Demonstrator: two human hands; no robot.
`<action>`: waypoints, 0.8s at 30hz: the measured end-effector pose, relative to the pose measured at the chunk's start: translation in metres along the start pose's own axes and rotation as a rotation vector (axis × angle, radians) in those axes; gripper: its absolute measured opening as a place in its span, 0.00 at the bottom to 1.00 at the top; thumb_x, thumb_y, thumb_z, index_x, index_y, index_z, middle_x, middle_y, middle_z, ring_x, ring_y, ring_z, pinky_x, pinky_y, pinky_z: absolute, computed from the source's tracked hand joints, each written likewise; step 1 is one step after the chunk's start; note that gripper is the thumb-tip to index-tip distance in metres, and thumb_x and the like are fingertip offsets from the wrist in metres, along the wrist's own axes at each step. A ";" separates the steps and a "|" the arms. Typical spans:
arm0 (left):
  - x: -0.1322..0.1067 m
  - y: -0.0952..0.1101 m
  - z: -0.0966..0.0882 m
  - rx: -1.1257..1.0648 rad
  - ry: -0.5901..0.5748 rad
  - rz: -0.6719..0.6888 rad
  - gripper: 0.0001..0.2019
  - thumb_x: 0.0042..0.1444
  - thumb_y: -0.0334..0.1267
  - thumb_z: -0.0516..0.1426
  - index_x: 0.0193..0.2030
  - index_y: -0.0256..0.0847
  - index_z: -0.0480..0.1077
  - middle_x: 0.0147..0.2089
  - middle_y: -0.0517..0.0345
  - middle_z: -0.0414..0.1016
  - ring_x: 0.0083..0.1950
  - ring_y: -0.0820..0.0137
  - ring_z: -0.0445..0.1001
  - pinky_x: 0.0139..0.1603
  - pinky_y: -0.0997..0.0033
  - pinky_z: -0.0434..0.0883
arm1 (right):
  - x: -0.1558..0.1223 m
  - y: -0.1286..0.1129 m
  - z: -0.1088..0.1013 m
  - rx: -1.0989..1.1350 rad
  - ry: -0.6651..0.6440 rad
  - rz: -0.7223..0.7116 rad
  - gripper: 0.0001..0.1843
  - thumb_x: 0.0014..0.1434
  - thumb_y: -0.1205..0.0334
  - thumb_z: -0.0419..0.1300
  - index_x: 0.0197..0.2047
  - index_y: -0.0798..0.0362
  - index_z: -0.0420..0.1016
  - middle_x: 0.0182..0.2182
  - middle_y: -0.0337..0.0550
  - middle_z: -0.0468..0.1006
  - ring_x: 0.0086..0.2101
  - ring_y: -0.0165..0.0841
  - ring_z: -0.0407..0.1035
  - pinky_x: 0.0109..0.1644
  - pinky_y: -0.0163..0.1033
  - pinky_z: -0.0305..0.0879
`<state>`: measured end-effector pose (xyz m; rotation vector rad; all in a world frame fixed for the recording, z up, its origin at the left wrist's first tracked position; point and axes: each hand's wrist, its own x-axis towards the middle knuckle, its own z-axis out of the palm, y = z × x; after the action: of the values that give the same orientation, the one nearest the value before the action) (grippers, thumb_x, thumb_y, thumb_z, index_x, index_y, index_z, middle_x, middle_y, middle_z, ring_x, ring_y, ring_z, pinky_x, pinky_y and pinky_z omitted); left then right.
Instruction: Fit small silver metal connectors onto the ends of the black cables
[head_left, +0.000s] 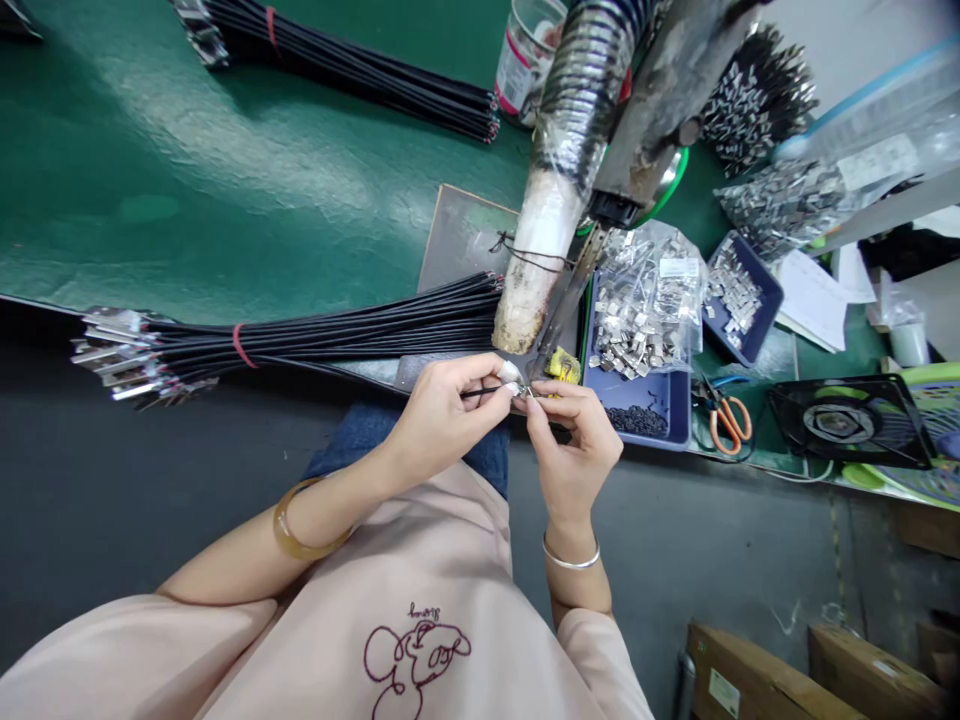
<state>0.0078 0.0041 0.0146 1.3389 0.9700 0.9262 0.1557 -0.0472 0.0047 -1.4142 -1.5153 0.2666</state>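
My left hand (pixel 442 415) is closed in a pinch on the end of a thin black cable (pixel 480 392), with a taped fingertip at the tip. My right hand (pixel 574 440) meets it from the right, fingers pinched on a small metal terminal (pixel 527 392) at the cable's end. Both hands sit at the table's front edge, just under a wrapped white nozzle (pixel 536 260) of a machine. A bundle of black cables (pixel 300 335) tied with a red band lies to the left, metal ends fanned out at its far left.
A blue tray (pixel 660 400) holds a bag of metal terminals and small dark parts. Orange-handled scissors (pixel 726 420) lie right of it, beside a black fan (pixel 844 420). A second cable bundle (pixel 352 65) lies at the back on the green table (pixel 187 170). Cardboard boxes (pixel 757 680) stand on the floor.
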 end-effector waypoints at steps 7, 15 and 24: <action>-0.001 0.000 0.000 0.182 0.063 0.131 0.04 0.56 0.29 0.57 0.35 0.36 0.74 0.28 0.62 0.72 0.26 0.79 0.65 0.23 0.83 0.60 | 0.002 0.002 0.002 -0.046 0.029 -0.068 0.06 0.59 0.71 0.66 0.36 0.49 0.78 0.37 0.40 0.82 0.39 0.32 0.78 0.40 0.38 0.78; -0.002 -0.004 0.002 0.198 0.055 0.102 0.05 0.58 0.30 0.57 0.35 0.35 0.75 0.27 0.63 0.71 0.25 0.80 0.61 0.23 0.81 0.58 | -0.001 0.008 0.002 -0.017 -0.008 -0.044 0.06 0.60 0.70 0.65 0.38 0.49 0.78 0.38 0.40 0.82 0.39 0.32 0.78 0.39 0.37 0.78; -0.003 -0.004 0.004 0.195 0.081 0.153 0.05 0.57 0.27 0.57 0.34 0.35 0.75 0.28 0.62 0.71 0.26 0.80 0.61 0.22 0.83 0.57 | 0.000 0.002 0.003 -0.138 0.038 -0.207 0.10 0.58 0.74 0.65 0.39 0.49 0.76 0.38 0.40 0.83 0.39 0.31 0.79 0.46 0.38 0.77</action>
<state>0.0103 0.0000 0.0107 1.5676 1.0524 1.0289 0.1549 -0.0455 0.0022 -1.3474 -1.6601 0.0080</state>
